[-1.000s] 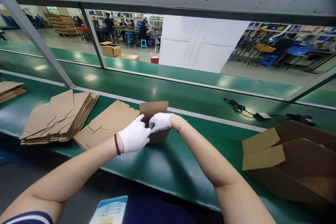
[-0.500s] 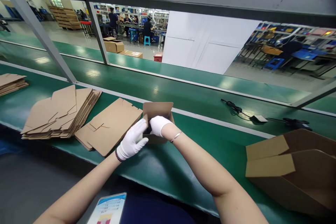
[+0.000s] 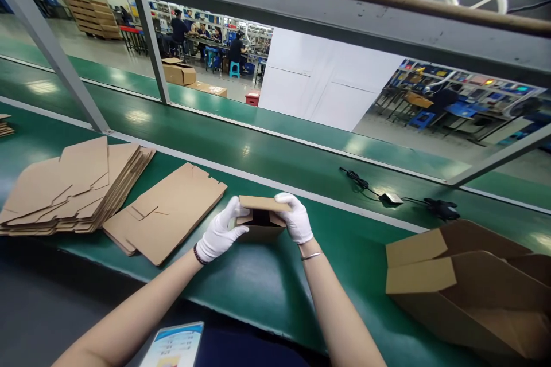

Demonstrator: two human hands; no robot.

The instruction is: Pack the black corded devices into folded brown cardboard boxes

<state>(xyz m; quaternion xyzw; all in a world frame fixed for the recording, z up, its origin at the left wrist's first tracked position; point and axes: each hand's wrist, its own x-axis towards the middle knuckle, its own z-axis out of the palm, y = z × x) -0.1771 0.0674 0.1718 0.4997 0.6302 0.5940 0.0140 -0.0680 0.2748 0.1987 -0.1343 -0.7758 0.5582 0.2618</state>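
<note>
A small brown cardboard box (image 3: 261, 234) stands on the green bench in front of me, its top flap (image 3: 263, 203) tilted partway over the opening. Dark space shows inside; the contents cannot be made out. White-gloved, my left hand (image 3: 220, 233) grips the box's left side, with thumb and fingers at the upper edge. My right hand (image 3: 298, 219), also gloved, is closed on the right end of the flap and the box's right side. Just left of the box lie a few flat cardboard blanks (image 3: 172, 206).
A thick stack of folded cardboard blanks (image 3: 73, 189) lies farther left. At right stands a large open carton (image 3: 417, 289). A black cable with a white label (image 3: 391, 199) rests on the green conveyor (image 3: 241, 149) behind. Grey frame posts (image 3: 150, 46) rise beyond the bench.
My right hand has come out of the box and taken hold of the flap, which has swung from upright toward the opening. My left hand stays at the left side.
</note>
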